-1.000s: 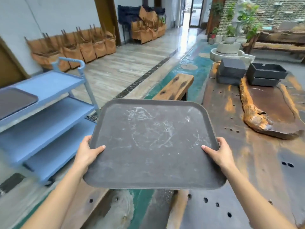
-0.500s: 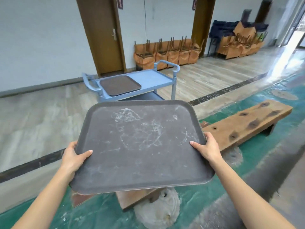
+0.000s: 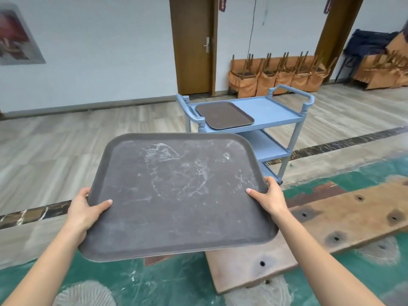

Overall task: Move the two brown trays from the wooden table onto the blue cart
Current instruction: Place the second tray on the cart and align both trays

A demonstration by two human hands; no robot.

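The left hand [image 3: 85, 212] was clamped on the left edge of the carried tray [image 3: 176, 193], thumb on top and fingers beneath; the right hand [image 3: 268, 198] gripped the right edge likewise. The tray was held clear of any surface, roughly level, its face scuffed with pale marks. Beyond its far edge stood the blue cart [image 3: 276, 111], its top shelf bearing the other brown tray [image 3: 224, 114] at the left end, with bare shelf to the right. Over the preceding second the view had swung from the wooden table to face the cart, which had come from the frame's left edge to dead ahead. A wooden bench [image 3: 331, 228] lay below right. Assessment: one tray delivered, the second in transit; the remaining step is to approach and set it down.
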